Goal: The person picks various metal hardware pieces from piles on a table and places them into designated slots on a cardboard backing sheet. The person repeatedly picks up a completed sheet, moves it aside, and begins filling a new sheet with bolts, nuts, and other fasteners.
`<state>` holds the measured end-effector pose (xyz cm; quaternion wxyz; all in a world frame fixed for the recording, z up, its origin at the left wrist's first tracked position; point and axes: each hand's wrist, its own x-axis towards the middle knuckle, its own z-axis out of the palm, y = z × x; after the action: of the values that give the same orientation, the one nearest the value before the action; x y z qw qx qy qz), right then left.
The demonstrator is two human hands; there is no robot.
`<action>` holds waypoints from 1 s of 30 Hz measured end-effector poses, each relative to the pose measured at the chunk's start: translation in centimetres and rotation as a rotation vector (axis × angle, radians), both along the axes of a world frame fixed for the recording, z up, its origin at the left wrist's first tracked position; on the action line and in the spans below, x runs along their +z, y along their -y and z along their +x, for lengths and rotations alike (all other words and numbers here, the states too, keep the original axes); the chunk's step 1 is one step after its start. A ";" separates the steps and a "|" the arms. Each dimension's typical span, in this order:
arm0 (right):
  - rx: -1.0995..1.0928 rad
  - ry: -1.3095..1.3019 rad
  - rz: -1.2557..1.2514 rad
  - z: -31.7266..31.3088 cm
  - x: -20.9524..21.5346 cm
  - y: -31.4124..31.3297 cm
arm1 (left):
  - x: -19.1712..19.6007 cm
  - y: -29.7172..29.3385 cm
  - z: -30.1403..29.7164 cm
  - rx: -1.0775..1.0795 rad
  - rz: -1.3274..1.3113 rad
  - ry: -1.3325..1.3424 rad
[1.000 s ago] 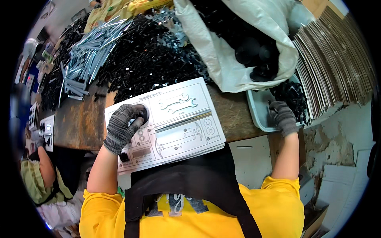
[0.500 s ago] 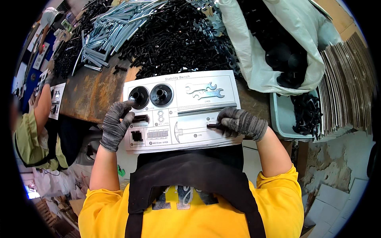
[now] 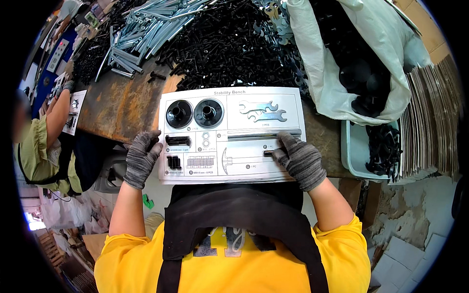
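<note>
A white printed card (image 3: 234, 178) lies in front of me at the bench edge, with parts sitting on its printed boxes. Two black flanged discs (image 3: 209, 113) are at its upper left, and two flat silver wrenches (image 3: 266, 115) at its upper right. Below them are a long silver rod (image 3: 254, 136), black bolts (image 3: 178, 141), shorter black bolts (image 3: 173, 161) and two pale rings (image 3: 205, 139). My gloved left hand (image 3: 142, 161) is open beside the card's left edge. My gloved right hand (image 3: 303, 162) rests over the right side, fingers apart, touching a short black pin (image 3: 267, 153) and the rod's end.
Heaps of silver tubes (image 3: 151, 29) and black bolts (image 3: 220, 56) cover the bench behind the card. A white sack (image 3: 317, 83) of black discs stands at right, beside a pale bin (image 3: 348, 151) and stacked cardboard (image 3: 430, 122). Another person's arm (image 3: 57, 115) is at far left.
My left hand has drawn back from the bolts to the card's left edge. My right hand's fingers have spread from around the short black pin. The view has shifted slightly.
</note>
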<state>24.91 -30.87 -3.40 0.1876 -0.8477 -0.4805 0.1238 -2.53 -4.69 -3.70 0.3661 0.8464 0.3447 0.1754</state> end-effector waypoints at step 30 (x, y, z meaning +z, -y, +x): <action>0.166 -0.070 0.136 4.4 1.2 1.0 | -3.4 2.1 -6.7 0.338 -1.031 0.342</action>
<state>29.34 -31.83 -2.22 0.2504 -0.7855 -0.5495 0.1353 -9.23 -6.77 -7.07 0.7493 0.4508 0.4524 0.1752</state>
